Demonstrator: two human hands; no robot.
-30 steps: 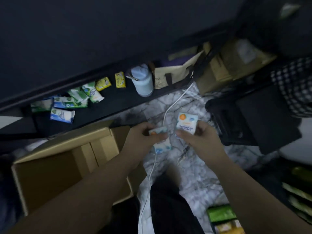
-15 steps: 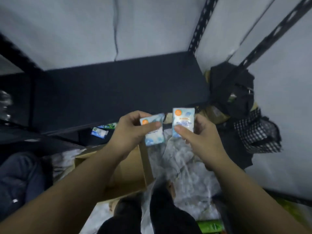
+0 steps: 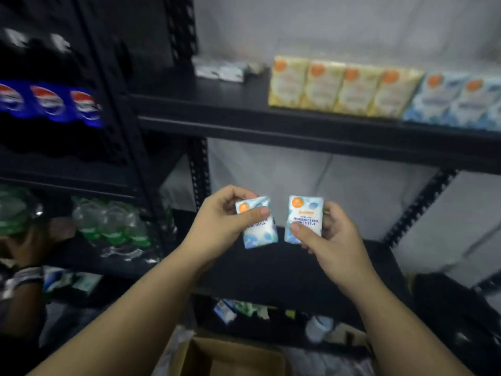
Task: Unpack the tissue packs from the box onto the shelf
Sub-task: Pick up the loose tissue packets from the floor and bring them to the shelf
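My left hand (image 3: 223, 221) grips a small blue-and-white mini tissue pack (image 3: 259, 233), tilted slightly. Beside it my right hand (image 3: 329, 240) holds a second blue-and-white tissue pack (image 3: 305, 217) upright, its label facing me. Both packs hover in front of the black middle shelf (image 3: 284, 270). On the upper shelf (image 3: 244, 123) stand several yellow tissue packs (image 3: 341, 89) in a row, with blue tissue packs (image 3: 458, 100) to their right. The open cardboard box (image 3: 233, 356) sits on the floor below my arms.
A second black rack at left holds blue-labelled bottles (image 3: 48, 103) above and green-labelled bottles (image 3: 113, 226) below. Another person (image 3: 19, 256) crouches at the far left. Small packs (image 3: 238, 310) and a white jar (image 3: 318, 328) lie on the bottom shelf.
My view has swung up from the floor and box to the shelves. Both hands have risen with their tissue packs to the level of the middle shelf.
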